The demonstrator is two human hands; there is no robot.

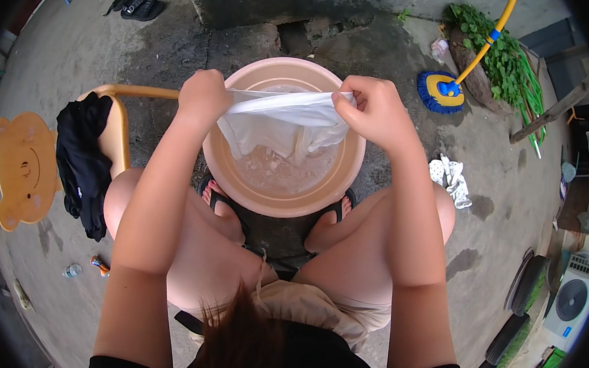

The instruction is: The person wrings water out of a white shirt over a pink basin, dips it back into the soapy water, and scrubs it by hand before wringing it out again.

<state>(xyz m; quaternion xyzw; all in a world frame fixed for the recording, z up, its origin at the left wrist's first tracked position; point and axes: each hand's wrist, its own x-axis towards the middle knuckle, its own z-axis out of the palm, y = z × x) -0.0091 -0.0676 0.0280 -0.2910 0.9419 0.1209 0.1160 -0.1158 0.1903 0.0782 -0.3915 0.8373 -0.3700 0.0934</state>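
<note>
A wet white cloth (282,124) hangs stretched over a pink basin (281,183) of soapy water on the concrete floor, left hand (203,97) and right hand (376,111) fingers clamped on its top edge; mid-wash, likely rubbing or wringing next.

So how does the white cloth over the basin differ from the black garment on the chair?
The white cloth is held stretched between the left hand and right hand, above the pink basin. The black garment hangs untouched over the wooden chair. Both are fabric.
</note>
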